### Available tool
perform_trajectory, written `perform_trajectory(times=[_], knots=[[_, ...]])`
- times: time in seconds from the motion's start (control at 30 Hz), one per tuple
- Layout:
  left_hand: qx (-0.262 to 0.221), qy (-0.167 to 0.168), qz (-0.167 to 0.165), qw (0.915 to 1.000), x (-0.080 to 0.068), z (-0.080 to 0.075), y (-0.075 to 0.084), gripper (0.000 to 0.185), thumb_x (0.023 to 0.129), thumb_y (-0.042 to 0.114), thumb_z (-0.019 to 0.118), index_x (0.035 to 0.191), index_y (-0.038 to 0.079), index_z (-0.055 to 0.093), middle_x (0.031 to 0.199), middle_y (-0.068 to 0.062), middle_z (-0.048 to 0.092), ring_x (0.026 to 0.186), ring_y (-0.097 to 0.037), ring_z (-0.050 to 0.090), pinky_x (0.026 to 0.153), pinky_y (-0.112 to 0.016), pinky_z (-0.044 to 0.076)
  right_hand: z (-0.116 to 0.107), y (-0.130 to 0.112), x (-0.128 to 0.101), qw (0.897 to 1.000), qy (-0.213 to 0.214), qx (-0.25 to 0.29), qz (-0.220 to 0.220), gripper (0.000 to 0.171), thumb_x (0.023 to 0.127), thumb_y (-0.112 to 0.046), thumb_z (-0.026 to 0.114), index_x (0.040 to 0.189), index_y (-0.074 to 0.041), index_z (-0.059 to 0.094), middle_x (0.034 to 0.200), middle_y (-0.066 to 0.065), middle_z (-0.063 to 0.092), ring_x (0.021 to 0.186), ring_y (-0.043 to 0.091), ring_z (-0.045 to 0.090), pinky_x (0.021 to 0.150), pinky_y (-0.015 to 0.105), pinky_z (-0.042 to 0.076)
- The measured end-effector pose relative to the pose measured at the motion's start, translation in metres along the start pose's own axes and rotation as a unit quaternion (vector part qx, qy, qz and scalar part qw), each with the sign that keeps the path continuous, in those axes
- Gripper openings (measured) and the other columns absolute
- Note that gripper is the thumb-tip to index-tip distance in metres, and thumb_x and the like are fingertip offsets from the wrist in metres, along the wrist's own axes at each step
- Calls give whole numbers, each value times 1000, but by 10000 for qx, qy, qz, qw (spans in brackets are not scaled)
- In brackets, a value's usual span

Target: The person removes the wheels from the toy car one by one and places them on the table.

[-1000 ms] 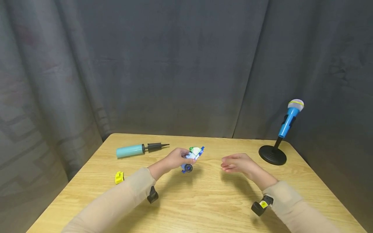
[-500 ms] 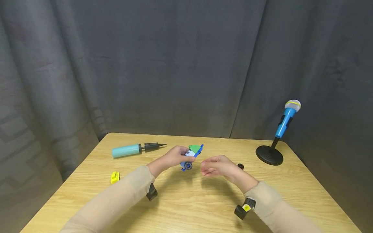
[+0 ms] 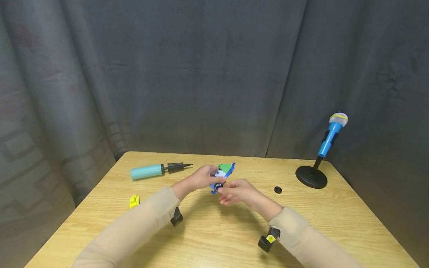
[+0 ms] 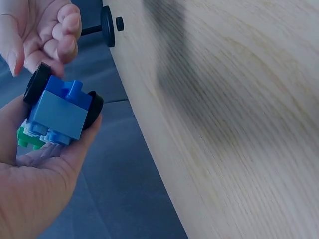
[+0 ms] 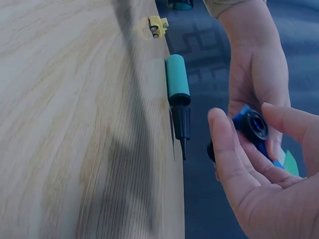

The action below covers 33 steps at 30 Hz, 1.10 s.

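Observation:
My left hand [image 3: 201,178] holds a toy car [image 4: 59,112] of blue, light-blue and green building bricks above the table, thumb and fingers on its sides. In the left wrist view, its two black wheels [image 4: 38,83] show at one end. My right hand [image 3: 239,193] is at that wheeled end. In the right wrist view, its thumb and forefinger stand apart on either side of a black wheel [image 5: 254,124], close to it; whether they touch it I cannot tell. A loose small black wheel [image 3: 277,190] lies on the table to the right of my right hand.
On the wooden table [image 3: 207,238], a teal hand pump [image 3: 147,171] with a black nozzle lies at the back left. A small yellow toy piece [image 3: 134,201] is in front of it. A blue toy microphone [image 3: 330,139] on a black round stand stands at the back right.
My right hand has moved left from beside the loose wheel to the toy car's wheeled end, uncovering that loose wheel. My left hand keeps holding the car in nearly the same place.

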<state>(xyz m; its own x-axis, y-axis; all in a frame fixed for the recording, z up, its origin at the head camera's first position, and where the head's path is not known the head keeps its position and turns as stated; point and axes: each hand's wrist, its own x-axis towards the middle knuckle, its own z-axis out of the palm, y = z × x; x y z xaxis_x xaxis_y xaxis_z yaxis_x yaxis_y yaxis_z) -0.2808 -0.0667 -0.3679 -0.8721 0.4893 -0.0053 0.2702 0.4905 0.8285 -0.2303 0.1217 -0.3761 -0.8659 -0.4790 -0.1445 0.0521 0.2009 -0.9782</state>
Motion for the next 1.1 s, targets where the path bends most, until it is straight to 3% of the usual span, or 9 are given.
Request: perform_trajectory(times=[0.3,0.43,0.6,0.93,1.1], knots=[[-348,-150,71,9993,0,2,-2,23,96,26,62,93,3,60,76,0,57,66,-11,48,60,-26,41,9,2,7,9960,364,-611,-534,30,95,-17,63,97,14,62,85,24,71,69,20,71,68,37,59],[-394,-108,47,9992,0,3,-3,23,96,25,62,92,3,60,76,0,57,65,-11,49,61,-28,43,13,6,9,9866,645,-1146,-968,27,95,-13,62,88,13,63,76,25,69,64,30,70,63,44,58],[-381,-15,51,9993,1,5,-4,22,95,25,64,89,3,60,74,0,58,64,-10,48,60,-26,42,21,-7,-3,9762,848,-1481,-1342,22,93,-4,63,81,14,65,71,30,67,64,45,67,60,49,57],[-274,197,119,9994,-2,12,-8,24,94,24,65,92,0,63,75,-1,60,63,-10,48,58,-22,41,21,15,9,9614,1202,-1883,-1605,21,88,-8,70,78,10,68,62,15,68,53,21,67,50,26,55],[-51,363,31,9993,3,12,-6,24,94,24,65,83,3,60,68,1,52,58,-10,41,53,-22,35,17,14,9,9348,1304,-2551,-2098,21,88,-9,70,69,2,69,60,8,68,52,12,65,50,19,52]])
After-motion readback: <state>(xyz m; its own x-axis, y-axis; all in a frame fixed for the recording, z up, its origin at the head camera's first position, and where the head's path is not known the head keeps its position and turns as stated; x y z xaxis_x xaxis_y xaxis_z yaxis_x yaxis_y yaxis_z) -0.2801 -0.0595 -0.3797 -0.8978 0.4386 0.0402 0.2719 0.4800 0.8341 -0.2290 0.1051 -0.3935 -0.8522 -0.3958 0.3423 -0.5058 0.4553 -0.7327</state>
